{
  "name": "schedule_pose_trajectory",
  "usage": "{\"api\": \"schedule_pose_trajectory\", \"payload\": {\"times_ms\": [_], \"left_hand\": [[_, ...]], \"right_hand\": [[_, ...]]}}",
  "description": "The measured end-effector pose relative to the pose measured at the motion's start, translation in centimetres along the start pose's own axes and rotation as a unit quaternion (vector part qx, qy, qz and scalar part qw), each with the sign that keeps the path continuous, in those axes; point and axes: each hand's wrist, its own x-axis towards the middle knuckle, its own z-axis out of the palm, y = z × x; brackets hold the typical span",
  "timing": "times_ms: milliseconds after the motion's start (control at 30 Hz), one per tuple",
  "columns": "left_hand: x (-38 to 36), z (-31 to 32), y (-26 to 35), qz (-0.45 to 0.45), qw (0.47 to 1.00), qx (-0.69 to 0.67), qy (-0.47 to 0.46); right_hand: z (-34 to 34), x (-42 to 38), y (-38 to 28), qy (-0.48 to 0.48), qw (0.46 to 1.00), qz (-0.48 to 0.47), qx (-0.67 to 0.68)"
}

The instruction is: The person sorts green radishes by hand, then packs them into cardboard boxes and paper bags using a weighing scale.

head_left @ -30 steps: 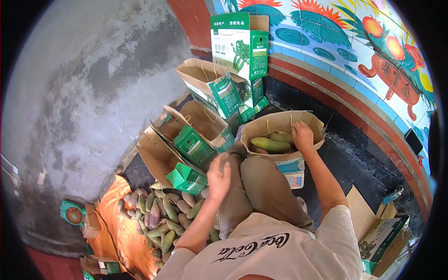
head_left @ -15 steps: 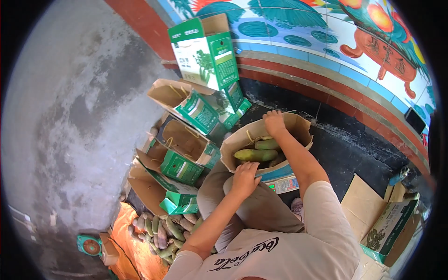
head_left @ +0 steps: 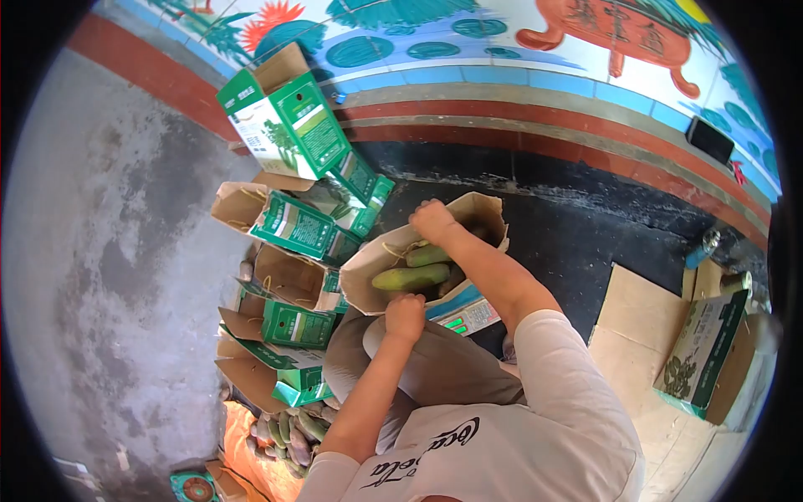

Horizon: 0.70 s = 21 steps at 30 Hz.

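An open carton (head_left: 368,272) with tan inner walls and a cord handle stands in front of my knees, beside or on a scale (head_left: 470,320) with a lit green display. Long green radishes (head_left: 410,277) lie inside it; its far right corner is in shadow. Curled over the far rim is my right hand (head_left: 433,221). My left hand (head_left: 406,316) has its fingers closed at the near rim, across the carton from the right one.
Several open green cartons (head_left: 297,322) stand at the left, with a tall one (head_left: 288,125) by the painted wall. Loose radishes (head_left: 293,435) lie on an orange sheet (head_left: 242,427). Flattened cardboard (head_left: 640,326) and another green box (head_left: 703,356) are at the right. A phone-like black object (head_left: 709,140) rests on the ledge.
The whole view has shifted, so the carton and both hands appear farther left. My left hand's fingers, spread over the near rim before, are now curled tighter. My right hand stays on the far rim.
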Motion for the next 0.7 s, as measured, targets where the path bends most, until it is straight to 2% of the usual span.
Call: {"api": "schedule_pose_trajectory", "payload": {"times_ms": [200, 333, 533, 600, 700], "left_hand": [[-0.1, -0.7, 1.9, 0.103, 0.993, 0.007, 0.063], [0.5, -3.0, 5.8, 0.207, 0.975, -0.024, 0.078], [0.9, -2.9, 14.2, 0.375, 0.922, -0.077, 0.063], [1.1, -2.2, 17.4, 0.413, 0.901, -0.116, 0.066], [1.8, -2.0, 22.9, 0.484, 0.863, -0.141, 0.031]], "right_hand": [[-2.6, -5.7, 3.1, 0.038, 0.997, 0.055, 0.026], [-4.5, -13.8, 7.5, 0.076, 0.988, 0.127, 0.043], [-8.7, -32.7, 9.5, 0.077, 0.937, 0.335, 0.059], [-9.6, -39.3, 9.3, 0.096, 0.903, 0.411, 0.076], [-11.4, -48.4, 8.8, 0.094, 0.857, 0.506, 0.028]]}}
